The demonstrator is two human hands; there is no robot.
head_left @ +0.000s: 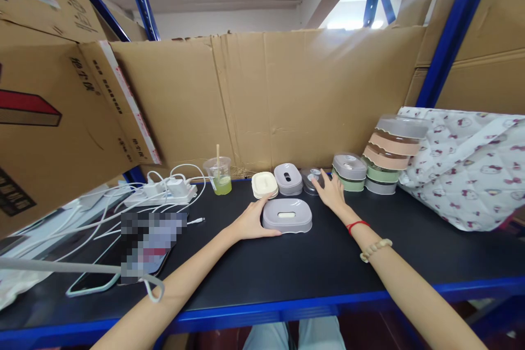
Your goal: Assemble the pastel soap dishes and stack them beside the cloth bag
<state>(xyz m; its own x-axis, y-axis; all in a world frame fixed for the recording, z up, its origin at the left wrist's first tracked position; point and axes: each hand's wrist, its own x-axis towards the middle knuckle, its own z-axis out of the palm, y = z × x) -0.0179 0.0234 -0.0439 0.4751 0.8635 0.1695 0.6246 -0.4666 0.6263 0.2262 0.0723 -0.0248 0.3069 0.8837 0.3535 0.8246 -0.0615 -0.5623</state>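
Observation:
A grey oval plastic box (299,211) with a pale slot in its top and a wavy lower edge sits on the black table. My left hand (256,221) grips its left end, fingers behind and thumb along the front. My right hand (331,192) reaches to a clear, greyish plastic lid (310,181) farther back; its fingers are apart, with the thumb over the lid's right side. Beside that lid stand a grey piece with a dark slot (288,179) and a cream square piece (264,184). Right of the hand is a short stack of grey and green boxes (350,171).
A taller stack of coloured boxes (394,147) leans near a patterned quilted bag (471,169). A plastic cup with green drink (222,183), a power strip (162,195) with tangled cables and phones (98,273) occupy the left. A cardboard wall (320,104) closes the back.

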